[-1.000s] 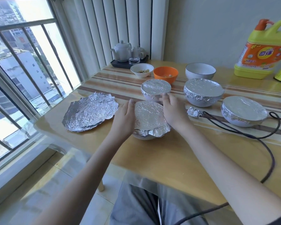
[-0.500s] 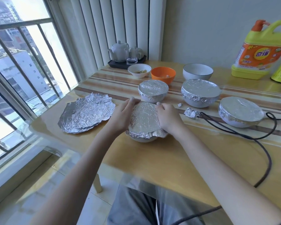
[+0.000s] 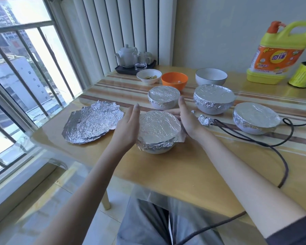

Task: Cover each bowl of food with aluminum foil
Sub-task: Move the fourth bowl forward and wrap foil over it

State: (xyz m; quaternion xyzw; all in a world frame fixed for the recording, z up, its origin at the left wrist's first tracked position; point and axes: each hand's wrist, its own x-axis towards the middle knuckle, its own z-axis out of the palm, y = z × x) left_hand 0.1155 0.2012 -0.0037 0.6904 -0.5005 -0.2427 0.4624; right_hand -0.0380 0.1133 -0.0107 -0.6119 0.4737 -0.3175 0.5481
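Observation:
A white bowl stands near the table's front edge, its top wrapped in a crinkled foil sheet. My left hand lies flat against the bowl's left side with fingers straight. At the right side my right hand presses the foil, fingers extended. Three more foil-covered bowls stand behind: one in the middle, one to the right, one far right. Uncovered at the back are a small white bowl, an orange bowl and a larger white bowl.
Loose foil sheets lie at the left of the table. A foil scrap and a dark cable lie at the right. A tea set on a tray, a detergent jug and a yellow-green roll stand at the back.
Both hands have slid from the top of the foil outward to the bowl's sides. The foil now lies smoother and tighter over the rim.

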